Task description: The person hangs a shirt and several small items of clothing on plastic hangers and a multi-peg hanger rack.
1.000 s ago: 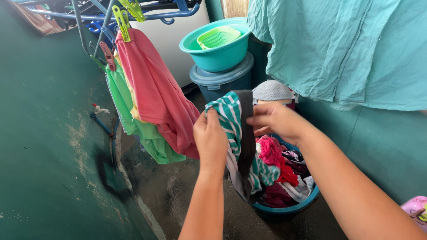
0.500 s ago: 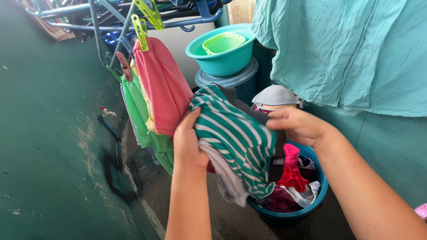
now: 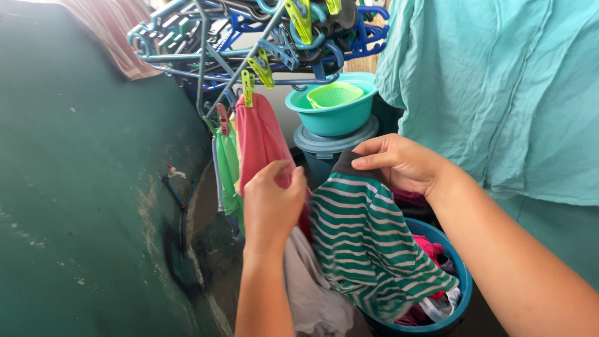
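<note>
Taking the round blue plastic laundry basket (image 3: 458,274) as landmark: far to its left stands a dark green painted wall (image 3: 81,206). Up and left of the basket, a pink cloth (image 3: 259,134) hangs pegged beside a green one (image 3: 228,165). The left hand (image 3: 271,203), left of the basket, is closed on grey fabric (image 3: 312,293). Above the basket, the green-and-white striped garment (image 3: 368,243) hangs, its dark collar pinched by the right hand (image 3: 402,163).

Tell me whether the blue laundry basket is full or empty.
Partly full at least: the blue laundry basket holds a pile of pink, red and white clothes. The green striped garment hides how full.
</note>
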